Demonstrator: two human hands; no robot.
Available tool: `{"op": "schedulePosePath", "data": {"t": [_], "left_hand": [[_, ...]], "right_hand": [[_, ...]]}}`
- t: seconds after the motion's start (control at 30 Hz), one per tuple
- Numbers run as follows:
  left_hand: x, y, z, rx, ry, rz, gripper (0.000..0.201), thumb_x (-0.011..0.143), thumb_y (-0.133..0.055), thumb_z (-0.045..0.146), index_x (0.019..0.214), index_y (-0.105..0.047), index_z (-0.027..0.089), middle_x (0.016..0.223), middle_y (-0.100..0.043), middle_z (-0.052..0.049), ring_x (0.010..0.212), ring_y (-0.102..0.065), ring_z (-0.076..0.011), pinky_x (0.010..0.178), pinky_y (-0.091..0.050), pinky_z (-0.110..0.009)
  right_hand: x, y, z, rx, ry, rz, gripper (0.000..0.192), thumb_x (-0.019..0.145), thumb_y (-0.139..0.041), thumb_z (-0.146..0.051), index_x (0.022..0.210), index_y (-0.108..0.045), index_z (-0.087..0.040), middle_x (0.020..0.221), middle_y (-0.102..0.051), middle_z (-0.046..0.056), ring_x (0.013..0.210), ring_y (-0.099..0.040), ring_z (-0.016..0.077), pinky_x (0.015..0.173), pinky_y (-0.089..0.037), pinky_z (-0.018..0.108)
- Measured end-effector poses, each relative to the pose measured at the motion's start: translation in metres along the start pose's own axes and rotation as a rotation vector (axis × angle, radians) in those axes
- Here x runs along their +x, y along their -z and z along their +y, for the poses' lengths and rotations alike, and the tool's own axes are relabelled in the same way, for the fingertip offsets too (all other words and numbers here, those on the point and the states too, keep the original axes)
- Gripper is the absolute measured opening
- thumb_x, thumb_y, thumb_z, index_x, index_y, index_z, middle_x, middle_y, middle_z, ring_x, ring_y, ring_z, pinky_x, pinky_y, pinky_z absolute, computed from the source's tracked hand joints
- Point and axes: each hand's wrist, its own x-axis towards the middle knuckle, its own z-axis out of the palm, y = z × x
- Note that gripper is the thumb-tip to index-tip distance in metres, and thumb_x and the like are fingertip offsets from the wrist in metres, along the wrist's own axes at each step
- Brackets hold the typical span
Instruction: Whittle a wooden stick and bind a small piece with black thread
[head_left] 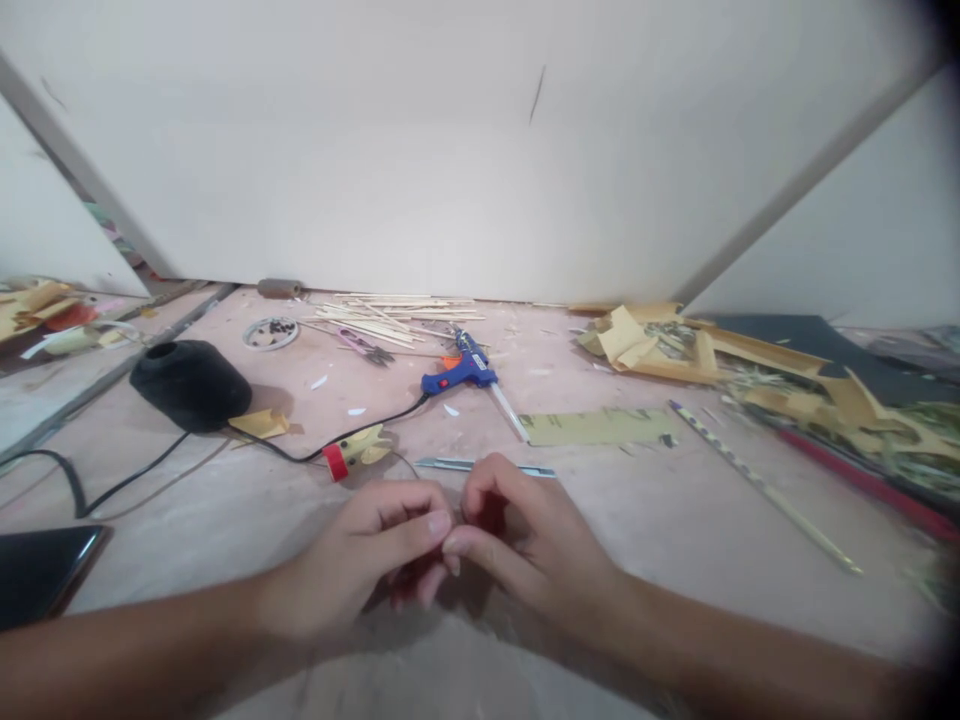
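Note:
My left hand (397, 535) and my right hand (517, 540) meet at the fingertips, low in the middle of the head view. Both are closed in a pinch, thumbs against curled fingers. Whatever sits between the fingertips is hidden or too small to make out. Just beyond my knuckles lies a slim craft knife (442, 463), partly covered by my right hand. A small yellow paper piece with a red band (360, 452) rests past my left hand. Farther off, a blue glue gun (461, 368) lies with a clear glue stick (510, 412) in its back end.
Thin wooden sticks (390, 318), pliers (365, 347) and a dish of dark bits (270, 333) lie by the white wall. Black thread spool (191, 385), cord (300, 457) and phone (49, 565) are left; sandpaper strip (596, 428), pencil (765, 487) and cardboard scraps (652, 345) right.

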Motion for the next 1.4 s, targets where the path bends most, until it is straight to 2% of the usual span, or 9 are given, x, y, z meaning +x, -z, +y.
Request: {"op": "schedulePosePath", "data": {"t": [0.23, 0.37, 0.5, 0.6, 0.8, 0.97, 1.17, 1.3, 1.4], "left_hand": [[-0.001, -0.0003, 0.002, 0.075, 0.038, 0.018, 0.032, 0.097, -0.059, 0.037, 0.073, -0.055, 0.017, 0.052, -0.053, 0.004, 0.043, -0.036, -0.0055, 0.041, -0.025, -0.016], [-0.0003, -0.0027, 0.0056, 0.147, 0.015, 0.105, 0.036, 0.097, -0.057, 0.039, 0.069, -0.056, 0.016, 0.051, -0.053, 0.004, 0.042, -0.037, -0.0058, 0.041, -0.026, -0.017], [-0.0001, -0.0022, 0.0081, 0.173, -0.028, 0.145, 0.036, 0.099, -0.053, 0.037, 0.07, -0.058, 0.015, 0.051, -0.054, 0.004, 0.043, -0.039, -0.006, 0.042, -0.028, -0.017], [-0.0009, -0.0012, 0.0072, 0.188, -0.059, 0.156, 0.035, 0.101, -0.052, 0.035, 0.072, -0.059, 0.015, 0.053, -0.055, 0.004, 0.044, -0.04, -0.0057, 0.043, -0.028, -0.017], [-0.0021, -0.0019, 0.0045, 0.304, -0.107, 0.148, 0.035, 0.101, -0.053, 0.032, 0.071, -0.058, 0.015, 0.056, -0.055, 0.004, 0.047, -0.041, -0.0058, 0.045, -0.029, -0.018], [-0.0016, -0.005, 0.0058, 0.347, -0.125, 0.169, 0.033, 0.102, -0.051, 0.031, 0.073, -0.059, 0.015, 0.058, -0.055, 0.004, 0.049, -0.042, -0.0061, 0.046, -0.03, -0.018], [-0.0026, -0.005, 0.0036, 0.371, -0.142, 0.232, 0.032, 0.103, -0.052, 0.033, 0.078, -0.061, 0.015, 0.058, -0.054, 0.005, 0.049, -0.042, -0.0055, 0.047, -0.031, -0.018], [-0.0047, -0.0038, 0.0017, 0.293, -0.148, 0.192, 0.026, 0.102, -0.054, 0.032, 0.083, -0.062, 0.016, 0.064, -0.057, 0.005, 0.05, -0.042, -0.0051, 0.047, -0.031, -0.018], [-0.006, -0.0042, 0.0022, 0.289, -0.164, 0.168, 0.014, 0.096, -0.062, 0.023, 0.084, -0.06, 0.017, 0.071, -0.06, 0.004, 0.06, -0.051, -0.0065, 0.055, -0.039, -0.017]], "right_hand": [[0.0018, 0.0, 0.0001, -0.124, 0.164, 0.082, 0.033, 0.097, -0.064, -0.042, 0.075, -0.052, -0.02, 0.063, -0.056, -0.005, 0.056, -0.046, 0.009, 0.056, -0.036, 0.021], [-0.0017, 0.0024, -0.0043, -0.132, 0.218, 0.112, 0.021, 0.103, -0.05, -0.031, 0.088, -0.059, -0.02, 0.074, -0.062, -0.002, 0.062, -0.054, 0.011, 0.061, -0.042, 0.024], [-0.0061, 0.0009, -0.0082, -0.081, 0.185, 0.11, 0.011, 0.102, -0.05, -0.027, 0.11, -0.056, -0.021, 0.084, -0.066, 0.001, 0.066, -0.061, 0.0128, 0.061, -0.047, 0.025], [-0.0071, -0.0021, -0.0089, -0.024, 0.162, 0.07, 0.012, 0.102, -0.05, -0.025, 0.113, -0.052, -0.021, 0.086, -0.066, 0.001, 0.067, -0.062, 0.0128, 0.06, -0.048, 0.025], [-0.0055, -0.004, -0.0057, 0.087, 0.105, -0.047, 0.006, 0.105, -0.048, -0.025, 0.111, -0.048, -0.022, 0.086, -0.069, 0.0, 0.072, -0.065, 0.0126, 0.065, -0.05, 0.026], [-0.0025, -0.0046, -0.0041, 0.114, 0.102, 0.023, 0.003, 0.104, -0.051, -0.023, 0.105, -0.053, -0.022, 0.081, -0.066, -0.002, 0.066, -0.063, 0.0097, 0.064, -0.049, 0.023], [-0.0019, -0.0045, -0.0056, -0.028, 0.112, 0.121, 0.007, 0.101, -0.057, -0.021, 0.097, -0.063, -0.021, 0.08, -0.071, -0.004, 0.065, -0.064, 0.008, 0.061, -0.046, 0.02], [-0.002, -0.0044, -0.0053, -0.033, 0.058, 0.086, 0.01, 0.101, -0.055, -0.025, 0.095, -0.061, -0.021, 0.075, -0.068, -0.005, 0.062, -0.061, 0.0085, 0.061, -0.044, 0.022], [-0.0016, -0.0034, -0.0061, -0.054, 0.02, 0.037, 0.015, 0.103, -0.053, -0.028, 0.09, -0.058, -0.02, 0.072, -0.065, -0.004, 0.063, -0.059, 0.0094, 0.061, -0.042, 0.023]]}}
